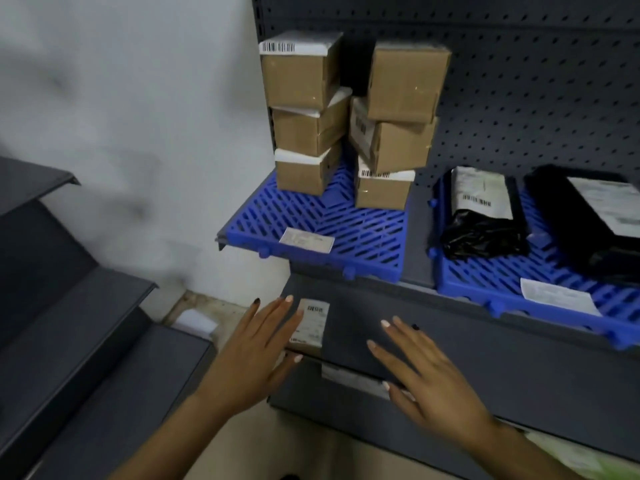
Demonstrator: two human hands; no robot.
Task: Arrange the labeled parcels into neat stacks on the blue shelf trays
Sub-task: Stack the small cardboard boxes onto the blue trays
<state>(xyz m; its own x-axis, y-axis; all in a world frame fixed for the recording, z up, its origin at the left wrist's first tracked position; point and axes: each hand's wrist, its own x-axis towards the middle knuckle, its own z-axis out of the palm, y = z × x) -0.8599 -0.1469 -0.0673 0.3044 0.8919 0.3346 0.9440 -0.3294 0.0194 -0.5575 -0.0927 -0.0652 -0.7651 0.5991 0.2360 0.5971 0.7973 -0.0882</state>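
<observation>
Both hands reach toward the lower dark grey metal shelf (519,358). The left hand (256,351), at about seven o'clock in view, has straight, slightly spread fingers, its fingertips against a small brown cardboard parcel with a white barcode label (311,325) that sits under the shelf edge. The right hand (433,375), at five o'clock, is flat with fingers apart and grips nothing.

Up at twelve o'clock, a blue slatted plastic tray (332,233) carries two stacks of brown cardboard boxes. The left stack (304,116) is three high and fairly straight. The right stack (394,126), just beside it at its three o'clock, is three high with the upper boxes twisted and leaning.

At three o'clock, a second blue slatted tray (540,271) holds a black plastic mailer bag with a white label (481,216) and, beside it, a larger black labelled mailer (595,216). A grey perforated back panel (536,81) stands behind both trays.
</observation>
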